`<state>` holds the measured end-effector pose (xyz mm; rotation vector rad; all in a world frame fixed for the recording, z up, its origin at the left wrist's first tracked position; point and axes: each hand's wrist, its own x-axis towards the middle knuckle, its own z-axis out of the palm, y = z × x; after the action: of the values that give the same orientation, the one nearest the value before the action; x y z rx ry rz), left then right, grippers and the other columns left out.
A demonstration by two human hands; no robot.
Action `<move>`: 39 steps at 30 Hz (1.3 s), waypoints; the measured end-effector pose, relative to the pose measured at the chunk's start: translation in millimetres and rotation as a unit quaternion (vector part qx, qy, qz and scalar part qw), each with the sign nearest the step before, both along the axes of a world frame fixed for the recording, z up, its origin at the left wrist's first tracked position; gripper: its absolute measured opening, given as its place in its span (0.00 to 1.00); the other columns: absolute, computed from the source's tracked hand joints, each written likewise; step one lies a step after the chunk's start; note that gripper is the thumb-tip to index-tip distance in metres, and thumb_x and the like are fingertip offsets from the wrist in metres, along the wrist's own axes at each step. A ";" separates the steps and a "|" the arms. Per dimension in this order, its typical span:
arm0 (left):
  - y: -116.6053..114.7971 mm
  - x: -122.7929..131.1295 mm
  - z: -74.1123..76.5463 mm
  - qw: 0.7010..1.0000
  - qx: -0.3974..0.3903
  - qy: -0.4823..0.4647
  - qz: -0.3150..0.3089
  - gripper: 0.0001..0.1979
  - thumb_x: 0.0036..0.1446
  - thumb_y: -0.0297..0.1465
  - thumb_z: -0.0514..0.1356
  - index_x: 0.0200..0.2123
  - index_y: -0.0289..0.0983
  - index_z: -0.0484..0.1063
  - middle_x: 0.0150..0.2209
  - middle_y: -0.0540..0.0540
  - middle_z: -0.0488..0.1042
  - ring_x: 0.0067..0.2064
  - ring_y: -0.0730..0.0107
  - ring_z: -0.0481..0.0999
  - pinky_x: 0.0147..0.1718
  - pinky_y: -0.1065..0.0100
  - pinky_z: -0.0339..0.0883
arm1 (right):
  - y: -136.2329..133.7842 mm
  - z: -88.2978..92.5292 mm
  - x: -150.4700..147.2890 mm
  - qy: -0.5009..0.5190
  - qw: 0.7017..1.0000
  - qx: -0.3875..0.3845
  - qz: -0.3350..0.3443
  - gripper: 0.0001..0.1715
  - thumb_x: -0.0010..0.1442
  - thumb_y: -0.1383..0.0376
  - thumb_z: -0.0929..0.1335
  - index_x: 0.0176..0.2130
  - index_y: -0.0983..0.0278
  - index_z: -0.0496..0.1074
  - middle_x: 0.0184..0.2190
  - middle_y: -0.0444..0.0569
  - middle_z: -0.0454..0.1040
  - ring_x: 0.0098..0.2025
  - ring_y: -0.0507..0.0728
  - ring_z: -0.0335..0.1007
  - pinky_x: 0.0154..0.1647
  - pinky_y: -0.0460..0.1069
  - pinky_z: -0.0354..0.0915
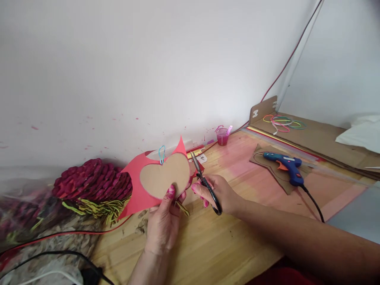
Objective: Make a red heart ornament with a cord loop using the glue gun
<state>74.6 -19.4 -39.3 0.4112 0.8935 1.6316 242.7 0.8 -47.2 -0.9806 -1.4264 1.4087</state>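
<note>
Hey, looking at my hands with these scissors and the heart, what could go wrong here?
The scissors in your right hand are close to the cardboard heart, so a slip might nick its edge or the left hand gripping it from below.

The blue loop sticks up at the heart's notch and could get snipped by accident.

The glue gun lies on brown cardboard; if hot, which I can't tell, it might drip.
</note>
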 end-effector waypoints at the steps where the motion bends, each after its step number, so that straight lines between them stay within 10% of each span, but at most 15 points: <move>1: 0.4 -0.3 1.3 1.000 0.000 -0.006 0.005 0.10 0.48 0.23 0.71 0.37 0.34 0.80 0.41 0.43 0.82 0.36 0.68 0.81 0.33 0.71 0.79 | -0.5 -0.2 0.5 -0.012 1.000 0.000 0.004 0.21 0.57 0.50 0.73 0.29 0.64 0.67 0.20 0.38 0.63 0.19 0.49 0.64 0.20 0.44 0.62; 39: -6.4 16.1 2.4 0.999 -0.027 -0.028 0.017 0.15 0.55 0.15 0.62 0.44 0.33 0.79 0.45 0.41 0.81 0.34 0.72 0.81 0.30 0.72 0.80 | -1.9 -1.4 -0.3 -0.011 1.000 -0.021 0.005 0.24 0.60 0.50 0.70 0.25 0.64 0.63 0.17 0.37 0.59 0.14 0.47 0.59 0.13 0.41 0.57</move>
<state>90.8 -25.9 -37.0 0.3135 0.9040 1.6392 242.4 -1.1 -48.6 -1.0210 -1.4247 1.4449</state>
